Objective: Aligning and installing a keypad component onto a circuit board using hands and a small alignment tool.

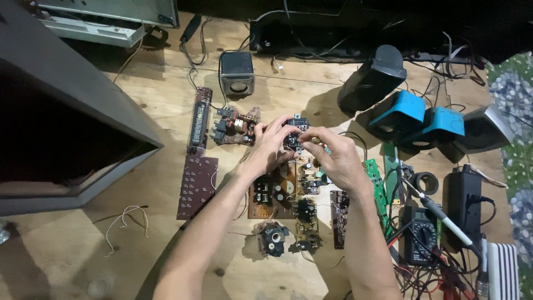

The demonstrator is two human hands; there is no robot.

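I see left hand (270, 149) and right hand (336, 157) both pinching small black component (296, 132), raised above brown circuit board (283, 186) for close look; soldering iron (441, 214) parked right, within reach.

Small black electronic part (296, 133) held upright above the circuit boards (288, 194).

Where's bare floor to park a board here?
Free: bare plywood floor at lower left, between the dark cabinet, the brown button board and the loose white wire. Another strip between the small grey speaker and the black speaker. Crowded: lower right around the multimeter and soldering iron.
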